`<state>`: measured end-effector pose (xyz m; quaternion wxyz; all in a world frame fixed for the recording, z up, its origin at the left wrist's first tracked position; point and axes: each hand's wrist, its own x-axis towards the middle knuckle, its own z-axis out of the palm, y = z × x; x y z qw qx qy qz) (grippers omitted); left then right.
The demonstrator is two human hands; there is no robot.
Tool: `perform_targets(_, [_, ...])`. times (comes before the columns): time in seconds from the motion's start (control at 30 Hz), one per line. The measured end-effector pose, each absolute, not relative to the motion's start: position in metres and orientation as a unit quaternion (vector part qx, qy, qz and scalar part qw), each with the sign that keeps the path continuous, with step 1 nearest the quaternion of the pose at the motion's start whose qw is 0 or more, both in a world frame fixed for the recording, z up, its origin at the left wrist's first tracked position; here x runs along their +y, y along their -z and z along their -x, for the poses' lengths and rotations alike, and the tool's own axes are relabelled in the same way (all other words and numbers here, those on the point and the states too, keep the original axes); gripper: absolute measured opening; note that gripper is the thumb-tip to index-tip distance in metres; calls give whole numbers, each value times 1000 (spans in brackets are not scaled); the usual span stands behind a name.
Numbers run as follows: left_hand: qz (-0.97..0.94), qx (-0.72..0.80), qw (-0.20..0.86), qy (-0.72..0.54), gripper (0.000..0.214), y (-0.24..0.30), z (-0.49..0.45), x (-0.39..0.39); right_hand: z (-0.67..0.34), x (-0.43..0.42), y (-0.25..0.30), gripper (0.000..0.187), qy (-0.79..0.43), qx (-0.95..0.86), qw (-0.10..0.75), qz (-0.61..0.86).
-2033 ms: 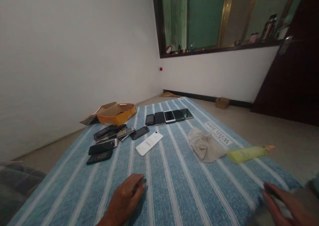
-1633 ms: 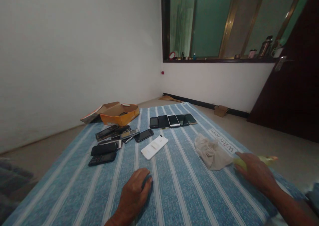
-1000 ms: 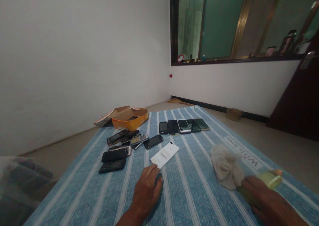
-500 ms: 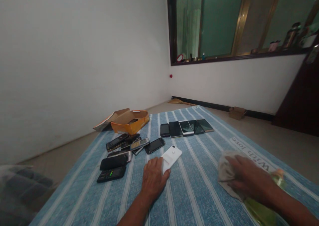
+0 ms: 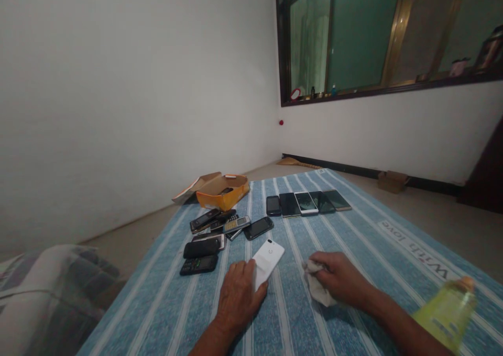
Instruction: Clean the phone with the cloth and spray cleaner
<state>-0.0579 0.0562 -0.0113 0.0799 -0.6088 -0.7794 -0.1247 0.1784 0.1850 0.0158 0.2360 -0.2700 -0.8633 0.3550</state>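
On the blue striped mat [image 5: 356, 230], what's under our left hand [image 5: 239, 301]?

A white phone [image 5: 270, 258], lying back up, with its lower end beneath the hand. We have that hand palm down, fingers flat across the phone, pressing on it rather than closing around it. The forearm comes in from the bottom of our view.

And our right hand [image 5: 338, 277]?

Clenched on a crumpled pale cloth [image 5: 316, 288], which bunches out from under the fingers on the side toward the phone. The cloth is near the phone but not touching it. The hand sits low over the mat, with the forearm reaching in from the lower right.

What do we see going outward from there?

Just beside that forearm is a yellow-green bottle [image 5: 446, 314] with an orange cap. Left of the white phone is a heap of older phones [image 5: 208, 235], some with keypads. Farther up the mat, five smartphones [image 5: 302, 203] lie side by side in a row.

Anything else around the mat?

An orange cardboard box [image 5: 222, 195] sits at the far left edge, and the words "With love" [image 5: 412, 249] are printed along the right side. Beyond them, we can see a small brown box [image 5: 392, 181] on the floor and a large window [image 5: 353, 36] high on the far wall.
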Motion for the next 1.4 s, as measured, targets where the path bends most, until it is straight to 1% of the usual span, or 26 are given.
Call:
perform_targets(0.07, [606,-780,78,134,35,12,65,43,-165,186,-17,19,-387,-838,274,271])
perform_targets(0.1, [604,-780,81,141,37,13,69,36,-159,187,-13,20,-381,-834,284,281])
perform_targets(0.13, [603,-779,85,148,39,16,75,28,-156,188,-6,22,-362,-836,289,295])
perform_targets(0.23, [602,-772,108,173,40,25,94,5,-152,190,27,31,-254,-852,301,346])
perform_targets(0.3, [604,-762,137,191,38,31,107,-8,-154,190,46,36,-191,-868,303,343])
perform_targets(0.37, [607,-749,164,208,38,35,118,-17,-156,190,58,36,-149,-886,290,331])
perform_targets(0.47, [594,-755,180,212,35,36,124,-21,-156,189,60,33,-121,-896,273,328])
perform_targets(0.7, [566,-782,178,190,35,32,120,-13,-154,188,53,39,-125,-894,260,344])
perform_targets(0.9, [527,-828,128,141,43,21,106,2,-157,190,49,39,-125,-896,240,351])
perform_targets(1.03, [507,-845,121,118,40,16,97,12,-160,191,45,40,-138,-898,235,346])
perform_targets(1.23, [526,-833,126,121,41,15,96,9,-162,193,45,36,-162,-895,231,345])
perform_targets(1.4, [522,-833,128,131,39,14,96,2,-164,197,46,37,-190,-888,234,347])
